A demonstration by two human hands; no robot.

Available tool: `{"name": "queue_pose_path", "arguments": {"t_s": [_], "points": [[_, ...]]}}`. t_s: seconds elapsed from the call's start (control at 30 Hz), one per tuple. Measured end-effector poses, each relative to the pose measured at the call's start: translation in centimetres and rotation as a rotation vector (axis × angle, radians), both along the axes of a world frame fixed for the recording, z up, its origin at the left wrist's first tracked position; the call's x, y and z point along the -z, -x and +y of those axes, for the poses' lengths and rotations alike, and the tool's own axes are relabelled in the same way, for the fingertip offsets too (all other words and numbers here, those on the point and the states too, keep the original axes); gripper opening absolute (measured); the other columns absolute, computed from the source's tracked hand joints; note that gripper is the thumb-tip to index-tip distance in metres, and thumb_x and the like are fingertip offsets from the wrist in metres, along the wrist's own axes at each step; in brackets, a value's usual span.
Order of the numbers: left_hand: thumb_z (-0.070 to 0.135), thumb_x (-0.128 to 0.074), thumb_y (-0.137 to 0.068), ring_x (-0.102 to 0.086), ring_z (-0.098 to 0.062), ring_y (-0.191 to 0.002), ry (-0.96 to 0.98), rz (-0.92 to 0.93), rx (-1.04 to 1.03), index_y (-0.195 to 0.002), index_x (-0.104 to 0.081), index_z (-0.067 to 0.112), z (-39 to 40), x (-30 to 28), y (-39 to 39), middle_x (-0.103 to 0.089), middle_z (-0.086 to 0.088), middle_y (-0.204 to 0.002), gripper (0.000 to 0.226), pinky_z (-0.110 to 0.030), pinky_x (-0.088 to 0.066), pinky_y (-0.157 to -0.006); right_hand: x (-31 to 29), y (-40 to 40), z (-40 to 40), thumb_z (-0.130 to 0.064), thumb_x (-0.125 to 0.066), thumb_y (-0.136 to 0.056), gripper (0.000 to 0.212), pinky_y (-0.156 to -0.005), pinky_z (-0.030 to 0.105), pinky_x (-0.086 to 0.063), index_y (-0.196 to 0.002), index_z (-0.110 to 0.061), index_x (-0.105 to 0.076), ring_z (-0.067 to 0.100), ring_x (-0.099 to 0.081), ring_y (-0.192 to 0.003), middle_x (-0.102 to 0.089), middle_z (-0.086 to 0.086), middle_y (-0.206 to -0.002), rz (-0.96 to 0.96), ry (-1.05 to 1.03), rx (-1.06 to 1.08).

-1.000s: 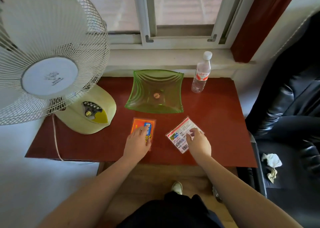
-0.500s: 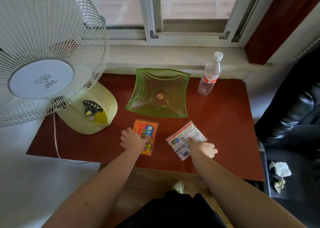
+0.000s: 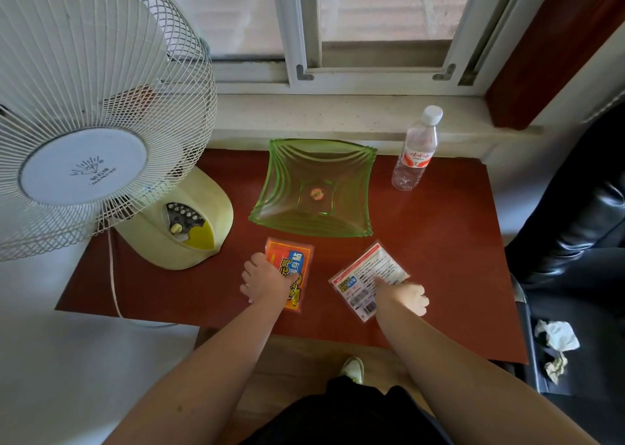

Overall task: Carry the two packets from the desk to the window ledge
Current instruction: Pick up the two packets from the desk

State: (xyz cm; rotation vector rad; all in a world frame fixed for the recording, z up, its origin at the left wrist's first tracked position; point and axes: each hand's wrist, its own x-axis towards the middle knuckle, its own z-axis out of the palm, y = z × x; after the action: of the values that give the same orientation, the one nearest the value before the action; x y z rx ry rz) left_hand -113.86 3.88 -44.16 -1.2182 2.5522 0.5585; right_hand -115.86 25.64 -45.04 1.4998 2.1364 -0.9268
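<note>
An orange packet (image 3: 295, 261) lies flat on the red desk (image 3: 439, 241), just in front of the green bowl. My left hand (image 3: 263, 280) is curled over its near-left edge, thumb on top. To the right lies a white packet (image 3: 370, 270) with a barcode, turned at an angle. My right hand (image 3: 404, 297) grips its near-right corner, one digit pressed on its face and the other fingers curled beside it. The pale window ledge (image 3: 338, 116) runs along the back of the desk, below the window frame.
A green glass bowl (image 3: 321, 144) stands mid-desk, between the packets and the ledge. A water bottle (image 3: 414, 155) stands at the back right. A large white fan (image 3: 84, 123) fills the left side. A black chair (image 3: 575, 241) with crumpled tissue (image 3: 556, 336) is on the right.
My left hand slid from on top of the orange packet to its near-left edge. My right hand shifted to the white packet's near-right corner. Both packets remain on the desk.
</note>
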Motion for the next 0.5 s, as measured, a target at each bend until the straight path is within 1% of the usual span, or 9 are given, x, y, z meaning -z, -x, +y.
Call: {"name": "queue_pose_path", "arguments": {"t_s": [0.1,0.2,0.27,0.33,0.43,0.5], "points": [[0.049,-0.091,-0.059,-0.046,-0.033,-0.130,-0.032,0.011,-0.020,-0.137,-0.038,0.011,-0.3,0.0,0.0,-0.049,-0.015,-0.138,0.101,-0.050,-0.040,-0.100,0.0,0.0,0.1,-0.046,-0.087,-0.070,0.086,-0.107,0.049,-0.039,-0.132,-0.006,-0.043,0.035,-0.049,-0.127,-0.056,0.018,-0.136,0.056,0.009,0.011],[0.054,-0.089,-0.058,-0.047,-0.033,-0.129,-0.024,-0.039,-0.018,-0.133,-0.043,0.007,-0.7,0.2,0.2,-0.051,-0.015,-0.136,0.099,-0.050,-0.041,-0.100,-0.1,-0.4,0.3,-0.046,-0.084,-0.073,0.071,-0.105,0.049,-0.039,-0.125,-0.011,-0.049,0.035,-0.053,-0.123,-0.064,0.015,-0.127,0.075,0.004,-0.006],[0.056,-0.089,-0.057,-0.049,-0.033,-0.128,-0.018,-0.061,-0.018,-0.130,-0.046,0.006,-0.8,0.3,0.4,-0.053,-0.015,-0.134,0.098,-0.049,-0.042,-0.099,-0.2,-0.7,0.5,-0.050,-0.080,-0.076,0.056,-0.102,0.049,-0.042,-0.115,-0.016,-0.058,0.032,-0.060,-0.115,-0.071,0.009,-0.117,0.072,0.002,-0.063],[0.059,-0.089,-0.054,-0.049,-0.033,-0.127,-0.016,-0.073,-0.030,-0.130,-0.047,0.007,-1.1,0.3,0.4,-0.053,-0.015,-0.133,0.100,-0.049,-0.042,-0.099,-0.3,-0.8,0.8,-0.049,-0.077,-0.078,0.047,-0.099,0.049,-0.047,-0.114,-0.020,-0.066,0.031,-0.065,-0.109,-0.073,0.008,-0.114,0.066,0.018,-0.107],[0.059,-0.090,-0.052,-0.050,-0.035,-0.125,0.007,-0.048,-0.031,-0.127,-0.045,0.008,-1.2,0.3,0.1,-0.054,-0.017,-0.132,0.101,-0.049,-0.043,-0.097,-0.6,-0.7,1.2,-0.040,-0.076,-0.083,0.041,-0.093,0.049,-0.055,-0.116,-0.018,-0.069,0.032,-0.068,-0.104,-0.072,0.011,-0.115,0.077,0.051,-0.121],[0.051,-0.091,-0.057,-0.056,-0.036,-0.120,-0.019,0.017,-0.006,-0.120,-0.043,0.010,-1.1,0.1,-0.1,-0.059,-0.016,-0.127,0.090,-0.049,-0.045,-0.092,-0.9,-0.8,1.5,-0.032,-0.072,-0.088,0.033,-0.082,0.044,-0.060,-0.115,-0.014,-0.067,0.030,-0.071,-0.091,-0.073,0.010,-0.107,0.145,0.115,-0.098]]}}
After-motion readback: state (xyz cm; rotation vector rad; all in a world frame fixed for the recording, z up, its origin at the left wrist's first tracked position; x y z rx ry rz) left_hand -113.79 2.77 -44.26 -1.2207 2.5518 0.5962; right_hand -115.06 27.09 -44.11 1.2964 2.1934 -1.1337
